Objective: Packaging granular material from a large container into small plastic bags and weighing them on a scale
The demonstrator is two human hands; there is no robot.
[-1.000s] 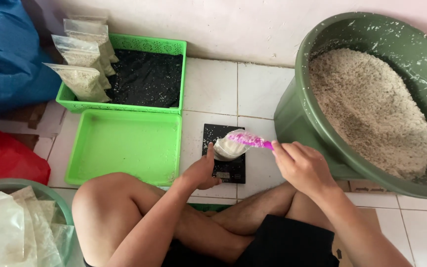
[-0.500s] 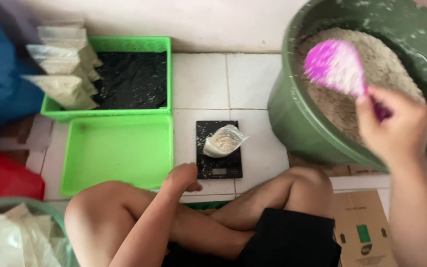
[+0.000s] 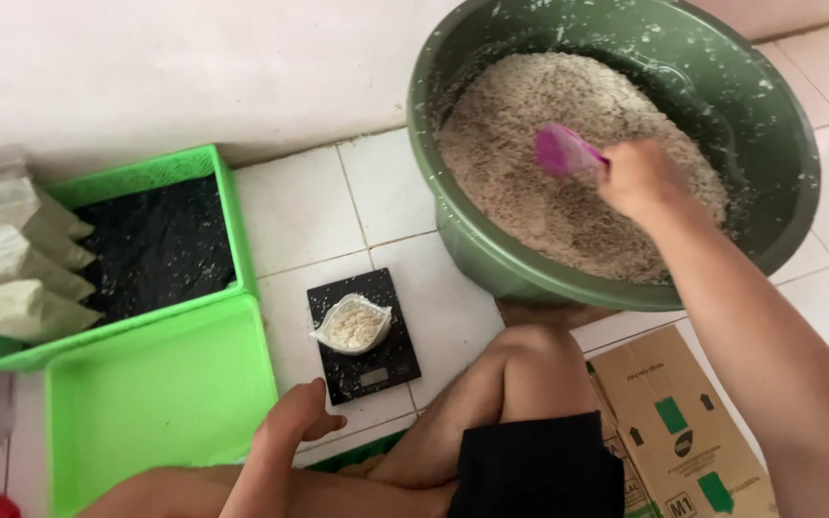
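- In the green basin point(image 3: 769, 125), the right hand point(image 3: 640, 177) had its grip closed around the pink scoop point(image 3: 563, 152), pressed into the grain.
- The left hand point(image 3: 290, 432) rested loosely open, holding nothing, near the black scale point(image 3: 376, 364).
- The small bag point(image 3: 352, 326) stood open on the scale; I think it could tip easily and spill.

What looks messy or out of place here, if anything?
Little stands out. White specks cling to the inner wall of the big green tub and dot the black lining of the green tray. The small open bag sits upright on the black scale, with no grain visibly spilled on the tiles.
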